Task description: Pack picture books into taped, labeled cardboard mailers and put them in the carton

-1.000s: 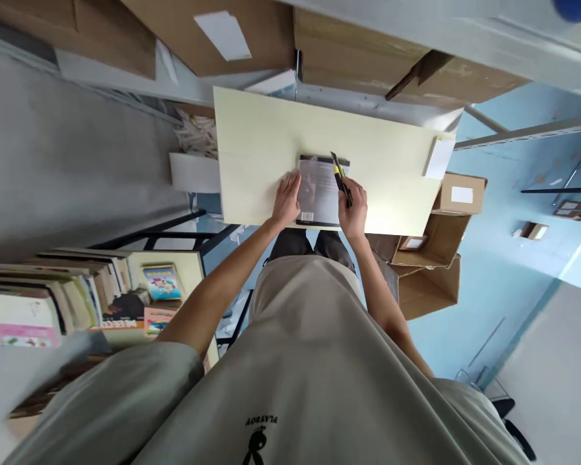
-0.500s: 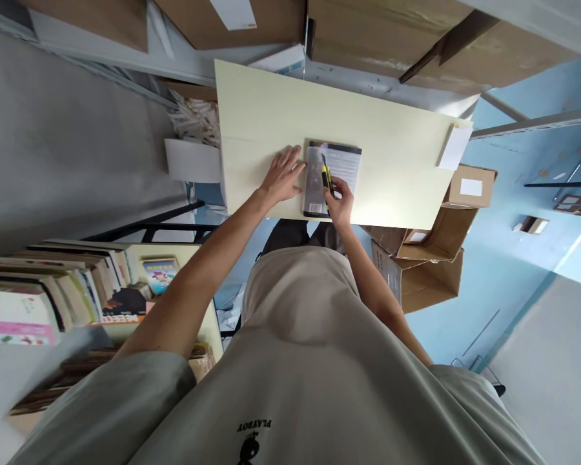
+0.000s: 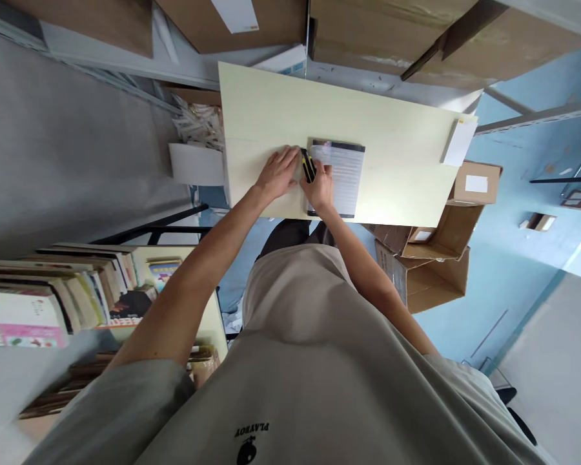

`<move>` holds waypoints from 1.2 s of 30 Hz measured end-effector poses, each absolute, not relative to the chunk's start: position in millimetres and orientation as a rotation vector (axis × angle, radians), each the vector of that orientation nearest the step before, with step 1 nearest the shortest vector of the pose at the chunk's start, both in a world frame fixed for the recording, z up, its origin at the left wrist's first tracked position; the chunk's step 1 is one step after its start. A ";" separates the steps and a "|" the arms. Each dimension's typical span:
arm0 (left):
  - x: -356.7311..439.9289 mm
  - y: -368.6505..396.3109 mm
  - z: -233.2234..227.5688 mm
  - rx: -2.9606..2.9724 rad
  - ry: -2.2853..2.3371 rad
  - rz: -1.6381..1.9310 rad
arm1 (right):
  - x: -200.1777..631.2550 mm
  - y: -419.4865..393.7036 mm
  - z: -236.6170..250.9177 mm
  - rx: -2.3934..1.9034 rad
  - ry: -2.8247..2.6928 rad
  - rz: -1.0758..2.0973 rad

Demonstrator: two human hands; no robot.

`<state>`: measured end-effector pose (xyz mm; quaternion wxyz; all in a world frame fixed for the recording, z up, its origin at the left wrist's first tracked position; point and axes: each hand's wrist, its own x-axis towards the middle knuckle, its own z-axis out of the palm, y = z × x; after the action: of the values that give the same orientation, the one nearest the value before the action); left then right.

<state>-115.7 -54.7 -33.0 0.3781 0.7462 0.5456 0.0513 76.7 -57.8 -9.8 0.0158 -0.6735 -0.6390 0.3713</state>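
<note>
A book [image 3: 347, 181] with a dark edge and pale printed cover lies flat on the cream tabletop [image 3: 397, 155]. My right hand [image 3: 320, 189] is over the book's left side, fingers closed on a yellow and black utility knife [image 3: 308, 166]. The knife reaches past the book's left edge, and its blade cannot be made out. Just left of the book, my left hand [image 3: 277, 174] rests on the tabletop with fingers stretched out, the fingertips close to the knife's far end. Whether they touch it is unclear.
A white pad or box [image 3: 459, 143] lies at the table's right end. Cardboard boxes [image 3: 392, 39] stand along the back, and open cartons [image 3: 438, 281] sit at the lower right. Rows of books [image 3: 72, 290] fill a side table at the left.
My right hand has moved left with the utility knife, from the middle of the book to its left edge beside my left hand. The left hand has hardly moved.
</note>
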 end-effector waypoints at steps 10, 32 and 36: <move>-114.7 -56.1 -25.0 1.871 1.378 0.140 | 54.6 -56.4 -6.7 -2.155 -2.259 1.036; -107.0 -51.7 -27.3 1.782 1.378 0.177 | 49.6 -63.0 -0.4 -2.199 -2.151 1.194; -107.2 -52.0 -31.9 1.801 1.388 0.167 | 54.0 -71.2 -18.6 -2.093 -2.093 1.173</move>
<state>-107.2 -52.0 -31.9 0.4178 0.7178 0.5530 0.0666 54.0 -71.2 -18.6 -0.0213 -0.6571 -0.6573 0.3684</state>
